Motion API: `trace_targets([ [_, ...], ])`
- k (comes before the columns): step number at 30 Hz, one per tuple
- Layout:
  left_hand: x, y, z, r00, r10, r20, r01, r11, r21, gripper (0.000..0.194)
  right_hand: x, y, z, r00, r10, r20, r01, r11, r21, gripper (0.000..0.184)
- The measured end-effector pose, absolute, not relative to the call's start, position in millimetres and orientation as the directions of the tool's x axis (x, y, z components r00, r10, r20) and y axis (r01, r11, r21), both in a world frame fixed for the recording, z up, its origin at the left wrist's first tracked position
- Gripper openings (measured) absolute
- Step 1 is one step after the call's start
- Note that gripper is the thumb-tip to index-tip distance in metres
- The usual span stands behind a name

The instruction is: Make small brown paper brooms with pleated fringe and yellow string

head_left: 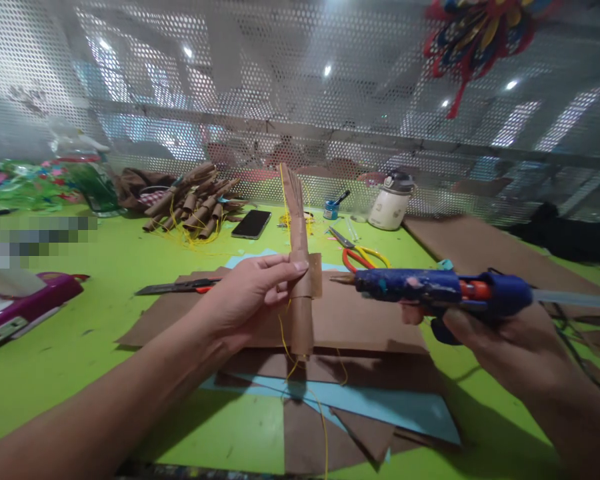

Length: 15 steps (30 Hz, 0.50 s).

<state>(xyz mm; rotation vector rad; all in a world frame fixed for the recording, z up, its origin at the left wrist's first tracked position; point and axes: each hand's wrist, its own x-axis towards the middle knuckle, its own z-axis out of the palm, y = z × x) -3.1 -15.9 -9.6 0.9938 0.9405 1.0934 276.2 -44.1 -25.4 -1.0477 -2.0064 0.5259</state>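
Between the thumb and fingers of my left hand (253,293) is a rolled brown paper bundle (301,323), held upright. Its top fans out in thin folds, and a paper strip (316,275) wraps its middle with the end sticking out to the right. Yellow string (283,337) hangs from its lower part. My right hand (505,343) is closed around a blue hot glue gun (415,287). The nozzle points left, a short gap away from the strip's loose end. A clear glue stick (575,298) protrudes from the gun's rear.
Brown sheets (370,327) and light blue paper (420,410) lie under my hands. Around them are a utility knife (175,288), scissors (357,250), a phone (251,224), finished-looking paper rolls (200,207), a white bottle (391,202) and a purple power strip (30,307). Perforated metal mesh (280,87) stands behind.
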Motion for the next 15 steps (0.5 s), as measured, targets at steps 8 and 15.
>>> trace_targets([
  [8, -1.3, -18.7, -9.1, 0.223, 0.97, -0.098, -0.217, 0.147, 0.965, 0.02, 259.9, -41.0, -27.3, -0.353, 0.784, 0.51, 0.522, 0.618, -0.588, 0.013],
  [15, -0.1, -22.8, -6.9, 0.285, 0.954, -0.097, -0.243, 0.17, 0.955, 0.016, 255.1, -37.1, -28.7, -0.37, 0.704, 0.606, 0.484, 0.703, -0.521, 0.009],
])
